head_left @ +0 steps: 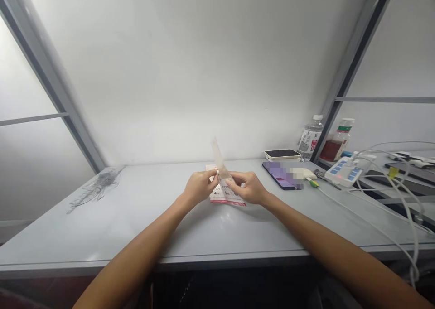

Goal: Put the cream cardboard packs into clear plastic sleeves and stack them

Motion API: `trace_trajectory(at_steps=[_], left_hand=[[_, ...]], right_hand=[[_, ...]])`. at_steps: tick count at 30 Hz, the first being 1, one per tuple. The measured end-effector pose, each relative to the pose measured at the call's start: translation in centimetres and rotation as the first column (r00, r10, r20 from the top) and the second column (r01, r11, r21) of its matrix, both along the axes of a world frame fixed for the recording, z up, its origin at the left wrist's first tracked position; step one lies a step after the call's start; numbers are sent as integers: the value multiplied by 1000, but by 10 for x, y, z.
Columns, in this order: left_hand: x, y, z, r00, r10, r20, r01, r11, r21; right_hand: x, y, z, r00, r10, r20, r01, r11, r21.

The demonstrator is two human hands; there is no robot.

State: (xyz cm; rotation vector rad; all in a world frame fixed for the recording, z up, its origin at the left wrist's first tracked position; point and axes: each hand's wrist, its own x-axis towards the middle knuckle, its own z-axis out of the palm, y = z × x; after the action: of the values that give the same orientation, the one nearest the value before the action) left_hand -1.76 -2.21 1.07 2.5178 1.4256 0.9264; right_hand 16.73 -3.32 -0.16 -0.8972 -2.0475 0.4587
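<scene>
Small workshop bench: grey table (102, 227), white wall (190, 73), metal frame struts (50, 82), power strip (344, 171) (cables (390, 200) trailing off), liquid bottles (310, 139).

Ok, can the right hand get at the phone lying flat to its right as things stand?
Probably yes: only bare table lies between the right hand and the phone. But that hand, with the left hand, is pinching the printed packet, so it is not free.
</scene>
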Motion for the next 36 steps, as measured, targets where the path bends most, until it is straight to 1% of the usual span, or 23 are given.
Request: trace_trajectory(at_steps=[3,7,11,16,25,29,33,36], left_hand=[[1,-2,2,1000,23,10,-22,999,-29],[3,-4,3,998,25,52,-23,999,-41],[4,-4,2,988,71,135,-59,995,-86],[5,-4,0,969,101,224,-69,987,-148],[7,-8,6,955,124,269,-59,969,-238],[8,-7,4,948,125,293,-49,966,-253],[7,-5,5,919,143,366,-40,961,-273],[5,-5,8,910,131,393,-46,975,-218]], right_hand=[[0,0,0,1000,10,15,-10,1000,-5],[-1,0,-1,999,40,8,-40,999,1],[-3,1,-2,999,52,-5,-52,999,-4],[-6,1,-5,999,51,-19,-51,999,-9],[-5,1,-6,998,46,-36,-47,999,-19],[-6,1,-6,998,39,-46,-40,999,-36],[-6,0,-6,996,22,-82,-25,999,-38],[-6,0,-5,993,-20,-112,13,998,-62]])
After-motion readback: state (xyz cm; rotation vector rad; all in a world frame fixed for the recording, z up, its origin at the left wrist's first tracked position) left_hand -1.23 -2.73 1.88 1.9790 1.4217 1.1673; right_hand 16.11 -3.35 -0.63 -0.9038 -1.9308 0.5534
